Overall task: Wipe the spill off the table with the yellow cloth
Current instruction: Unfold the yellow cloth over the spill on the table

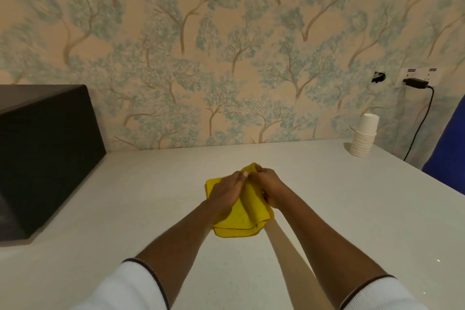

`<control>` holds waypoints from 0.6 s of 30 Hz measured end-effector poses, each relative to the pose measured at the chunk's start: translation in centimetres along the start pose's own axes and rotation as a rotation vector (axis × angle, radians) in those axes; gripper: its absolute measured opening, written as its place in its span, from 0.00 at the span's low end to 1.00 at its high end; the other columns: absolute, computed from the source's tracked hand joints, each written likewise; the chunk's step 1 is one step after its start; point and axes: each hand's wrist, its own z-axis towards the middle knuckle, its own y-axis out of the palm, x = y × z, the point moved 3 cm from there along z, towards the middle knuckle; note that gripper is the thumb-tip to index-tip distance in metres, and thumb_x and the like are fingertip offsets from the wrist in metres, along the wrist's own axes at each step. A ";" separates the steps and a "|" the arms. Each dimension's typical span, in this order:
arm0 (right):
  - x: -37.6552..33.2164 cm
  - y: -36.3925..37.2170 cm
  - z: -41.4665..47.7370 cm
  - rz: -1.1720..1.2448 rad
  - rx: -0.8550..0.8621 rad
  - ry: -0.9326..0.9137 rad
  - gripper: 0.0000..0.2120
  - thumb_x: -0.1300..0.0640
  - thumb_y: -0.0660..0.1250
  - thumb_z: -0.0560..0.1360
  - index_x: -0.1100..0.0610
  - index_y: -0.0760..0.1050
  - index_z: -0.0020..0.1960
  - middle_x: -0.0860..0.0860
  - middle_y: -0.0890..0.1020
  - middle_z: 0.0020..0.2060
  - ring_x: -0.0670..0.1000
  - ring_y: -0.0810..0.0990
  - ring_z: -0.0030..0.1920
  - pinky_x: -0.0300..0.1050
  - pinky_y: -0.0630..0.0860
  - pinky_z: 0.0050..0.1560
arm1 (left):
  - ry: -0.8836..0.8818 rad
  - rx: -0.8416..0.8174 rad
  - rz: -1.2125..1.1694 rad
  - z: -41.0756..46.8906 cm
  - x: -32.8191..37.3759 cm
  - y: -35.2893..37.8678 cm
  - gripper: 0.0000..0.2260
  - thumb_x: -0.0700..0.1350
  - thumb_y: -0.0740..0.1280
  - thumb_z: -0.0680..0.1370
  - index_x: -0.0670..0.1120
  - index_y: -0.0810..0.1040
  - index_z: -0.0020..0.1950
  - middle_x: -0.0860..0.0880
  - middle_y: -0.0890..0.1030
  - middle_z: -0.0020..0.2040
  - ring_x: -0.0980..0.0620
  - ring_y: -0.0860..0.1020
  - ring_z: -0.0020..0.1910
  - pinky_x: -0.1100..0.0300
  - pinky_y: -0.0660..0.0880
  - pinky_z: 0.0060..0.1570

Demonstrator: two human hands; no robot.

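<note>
The yellow cloth [241,221] lies partly folded on the white table [339,209], in the middle of it. My left hand [226,190] rests flat on the cloth's left half, its fingertips pinching a raised fold at the far corner. My right hand [270,186] grips the same fold from the right, fingers curled around the cloth's edge. Both hands meet at the far corner of the cloth. No spill shows on the table surface; the cloth and hands hide whatever lies beneath them.
A black box-like appliance [42,153] stands at the table's left side. A stack of white paper cups [363,137] stands upside down at the back right. A black cable [419,123] hangs from a wall socket [417,75]. Something blue [448,148] stands beyond the right edge.
</note>
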 end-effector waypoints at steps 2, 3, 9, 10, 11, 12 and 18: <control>-0.9 1.0 -0.9 0.139 -0.036 -0.027 0.18 0.51 0.65 0.75 0.55 0.75 0.62 0.59 0.80 0.55 0.59 0.78 0.55 0.56 0.78 0.55 | -0.088 0.036 -0.264 -0.2 1.4 -1.0 0.25 0.65 0.52 0.78 0.49 0.75 0.60 0.45 0.81 0.58 0.45 0.78 0.56 0.46 0.73 0.60; -1.4 1.4 -1.3 0.176 -0.054 -0.046 0.15 0.52 0.63 0.76 0.55 0.77 0.60 0.58 0.81 0.55 0.59 0.78 0.56 0.55 0.78 0.53 | -0.087 0.038 -0.314 -0.3 2.0 -1.5 0.24 0.64 0.56 0.77 0.48 0.75 0.61 0.45 0.81 0.58 0.46 0.79 0.55 0.48 0.74 0.59; -3.7 2.6 -3.4 0.173 -0.069 -0.231 0.10 0.63 0.63 0.77 0.64 0.79 0.55 0.59 0.83 0.45 0.57 0.82 0.47 0.49 0.79 0.40 | -0.067 -0.014 -0.391 -1.6 2.9 -5.1 0.19 0.57 0.68 0.70 0.50 0.78 0.57 0.48 0.82 0.51 0.49 0.80 0.50 0.55 0.77 0.51; -4.0 3.0 -3.7 0.169 -0.063 -0.250 0.10 0.62 0.66 0.76 0.66 0.78 0.55 0.60 0.82 0.45 0.59 0.82 0.48 0.51 0.80 0.41 | -0.069 -0.017 -0.396 -1.9 3.1 -5.6 0.14 0.54 0.66 0.69 0.50 0.79 0.51 0.48 0.81 0.47 0.50 0.79 0.46 0.55 0.76 0.48; -4.3 3.4 -4.0 0.160 -0.045 -0.260 0.11 0.62 0.68 0.75 0.66 0.78 0.55 0.61 0.82 0.46 0.60 0.82 0.49 0.52 0.80 0.42 | -0.069 -0.003 -0.401 -2.2 3.3 -6.2 0.08 0.51 0.64 0.69 0.50 0.78 0.45 0.48 0.80 0.42 0.50 0.78 0.42 0.54 0.74 0.45; -4.7 3.9 -4.3 0.151 -0.019 -0.271 0.11 0.63 0.69 0.74 0.66 0.78 0.54 0.61 0.83 0.47 0.60 0.82 0.49 0.53 0.81 0.44 | -0.066 0.027 -0.409 -2.6 3.6 -6.9 0.04 0.49 0.63 0.71 0.51 0.77 0.40 0.49 0.78 0.38 0.50 0.76 0.39 0.54 0.72 0.43; -7.6 6.8 -7.4 0.057 0.074 -0.390 0.09 0.70 0.67 0.66 0.64 0.79 0.46 0.64 0.82 0.41 0.62 0.83 0.44 0.57 0.82 0.46 | -0.015 0.230 -0.369 -4.6 4.7 -11.8 0.11 0.36 0.58 0.74 0.46 0.79 0.41 0.44 0.80 0.40 0.45 0.78 0.41 0.56 0.73 0.41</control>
